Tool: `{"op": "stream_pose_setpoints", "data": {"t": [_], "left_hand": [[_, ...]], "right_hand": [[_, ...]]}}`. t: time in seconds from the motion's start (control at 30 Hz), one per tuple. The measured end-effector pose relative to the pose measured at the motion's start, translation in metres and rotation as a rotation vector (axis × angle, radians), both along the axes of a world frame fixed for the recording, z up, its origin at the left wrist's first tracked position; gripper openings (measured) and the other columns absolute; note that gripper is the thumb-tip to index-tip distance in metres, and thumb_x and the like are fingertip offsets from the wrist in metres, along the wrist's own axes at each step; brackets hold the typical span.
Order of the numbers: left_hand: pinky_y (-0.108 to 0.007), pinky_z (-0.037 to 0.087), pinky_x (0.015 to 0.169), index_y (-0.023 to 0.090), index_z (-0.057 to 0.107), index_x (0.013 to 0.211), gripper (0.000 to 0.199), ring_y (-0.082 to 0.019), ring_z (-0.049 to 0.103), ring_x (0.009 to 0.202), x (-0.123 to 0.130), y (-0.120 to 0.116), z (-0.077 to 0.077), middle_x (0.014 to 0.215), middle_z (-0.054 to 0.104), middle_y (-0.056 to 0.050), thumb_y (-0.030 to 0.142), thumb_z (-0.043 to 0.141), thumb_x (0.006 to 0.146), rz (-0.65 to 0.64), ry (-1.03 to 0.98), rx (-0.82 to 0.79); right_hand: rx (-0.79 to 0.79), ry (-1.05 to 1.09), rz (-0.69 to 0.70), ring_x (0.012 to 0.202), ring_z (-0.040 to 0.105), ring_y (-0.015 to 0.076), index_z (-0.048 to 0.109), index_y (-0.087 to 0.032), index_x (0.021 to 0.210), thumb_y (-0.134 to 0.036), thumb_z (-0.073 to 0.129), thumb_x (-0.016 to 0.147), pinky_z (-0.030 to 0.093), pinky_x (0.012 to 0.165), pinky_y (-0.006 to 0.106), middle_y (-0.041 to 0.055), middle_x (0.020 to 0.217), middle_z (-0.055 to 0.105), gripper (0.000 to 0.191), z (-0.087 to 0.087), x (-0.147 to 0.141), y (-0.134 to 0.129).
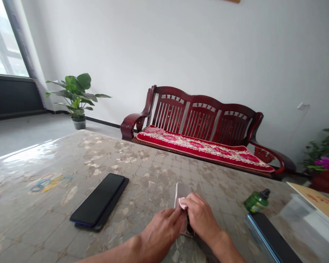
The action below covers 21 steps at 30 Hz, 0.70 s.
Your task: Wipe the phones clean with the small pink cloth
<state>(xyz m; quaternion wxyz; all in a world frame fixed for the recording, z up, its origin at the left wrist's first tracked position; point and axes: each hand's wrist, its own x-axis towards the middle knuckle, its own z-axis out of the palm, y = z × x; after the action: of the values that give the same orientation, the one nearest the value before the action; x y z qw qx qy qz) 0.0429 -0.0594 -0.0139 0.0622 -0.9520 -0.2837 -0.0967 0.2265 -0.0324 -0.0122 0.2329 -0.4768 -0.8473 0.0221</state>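
Near the table's front edge lies a thin, flat, pale clear-looking object, partly covered by both hands. My right hand is closed on a small pinkish-white cloth over this object. My left hand is beside it, its fingers pressed together and reaching onto the flat object's left side; whether they grip it cannot be made out. A dark part of the object shows between the hands. To the left, a black phone rests on another dark flat item.
Coloured rubber bands lie on the patterned tabletop at left. At right are a green bottle, a dark box-like item and a clear container with a tan card. Beyond stands a red wooden bench.
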Motion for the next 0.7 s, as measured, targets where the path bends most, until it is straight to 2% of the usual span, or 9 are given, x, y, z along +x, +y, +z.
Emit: {"op": "stream_pose_setpoints", "data": {"t": [0.1, 0.2, 0.3, 0.37, 0.47, 0.6, 0.7], "left_hand": [[-0.035, 0.052, 0.083, 0.004, 0.05, 0.128, 0.045, -0.026, 0.059, 0.099, -0.001, -0.001, -0.002, 0.119, 0.061, -0.016, 0.005, 0.057, 0.083, 0.008, -0.031, 0.002], [-0.034, 0.052, 0.083, 0.01, 0.056, 0.117, 0.032, -0.025, 0.059, 0.096, -0.003, -0.001, -0.004, 0.111, 0.063, -0.012, 0.007, 0.057, 0.085, 0.011, -0.025, -0.051], [-0.034, 0.052, 0.081, 0.013, 0.059, 0.108, 0.021, -0.024, 0.059, 0.094, -0.004, 0.0, -0.005, 0.103, 0.064, -0.01, 0.008, 0.055, 0.087, 0.007, -0.015, -0.09], [-0.034, 0.052, 0.081, 0.013, 0.058, 0.107, 0.02, -0.024, 0.059, 0.094, -0.004, 0.0, -0.005, 0.105, 0.063, -0.009, 0.009, 0.054, 0.088, 0.003, -0.029, -0.092], [-0.035, 0.051, 0.086, 0.014, 0.057, 0.111, 0.023, -0.025, 0.058, 0.099, -0.003, 0.0, -0.005, 0.113, 0.061, -0.011, 0.009, 0.055, 0.089, 0.008, -0.049, -0.066], [-0.036, 0.051, 0.086, 0.011, 0.058, 0.11, 0.022, -0.026, 0.057, 0.099, -0.001, -0.001, -0.006, 0.108, 0.062, -0.012, 0.008, 0.055, 0.088, 0.012, -0.022, -0.041], [-0.037, 0.052, 0.085, 0.011, 0.057, 0.11, 0.02, -0.026, 0.057, 0.099, -0.001, -0.001, -0.006, 0.108, 0.062, -0.012, 0.01, 0.055, 0.09, 0.011, -0.036, -0.087]], "right_hand": [[0.013, 0.011, -0.049, 0.081, 0.056, 0.0169, 0.065, -0.023, 0.082, -0.006, 0.046, 0.09, 0.04, 0.074, 0.026, 0.0015, 0.082, 0.062, 0.026, -0.001, -0.004, 0.018], [0.021, -0.004, -0.1, 0.085, 0.056, 0.0176, 0.068, -0.023, 0.083, -0.006, 0.047, 0.09, 0.041, 0.077, 0.026, 0.0022, 0.085, 0.064, 0.027, 0.001, -0.011, 0.041], [0.005, -0.027, -0.127, 0.087, 0.056, 0.0177, 0.069, -0.024, 0.084, -0.006, 0.048, 0.089, 0.041, 0.078, 0.026, 0.0022, 0.086, 0.064, 0.028, 0.005, -0.016, 0.051], [-0.016, -0.032, -0.111, 0.087, 0.056, 0.0176, 0.069, -0.024, 0.085, -0.006, 0.047, 0.089, 0.041, 0.078, 0.025, 0.002, 0.086, 0.064, 0.029, 0.008, -0.017, 0.047], [-0.054, -0.022, -0.043, 0.087, 0.056, 0.0167, 0.069, -0.024, 0.085, -0.005, 0.046, 0.089, 0.041, 0.078, 0.025, 0.0011, 0.085, 0.063, 0.031, 0.008, -0.015, 0.028], [-0.066, 0.033, 0.015, 0.084, 0.055, 0.0158, 0.068, -0.024, 0.086, -0.005, 0.045, 0.091, 0.04, 0.076, 0.024, 0.0008, 0.084, 0.062, 0.03, 0.004, -0.01, 0.003], [-0.079, 0.016, -0.011, 0.084, 0.056, 0.0162, 0.069, -0.025, 0.085, -0.004, 0.045, 0.089, 0.04, 0.076, 0.025, 0.0004, 0.083, 0.063, 0.032, 0.005, -0.012, 0.006]]}}
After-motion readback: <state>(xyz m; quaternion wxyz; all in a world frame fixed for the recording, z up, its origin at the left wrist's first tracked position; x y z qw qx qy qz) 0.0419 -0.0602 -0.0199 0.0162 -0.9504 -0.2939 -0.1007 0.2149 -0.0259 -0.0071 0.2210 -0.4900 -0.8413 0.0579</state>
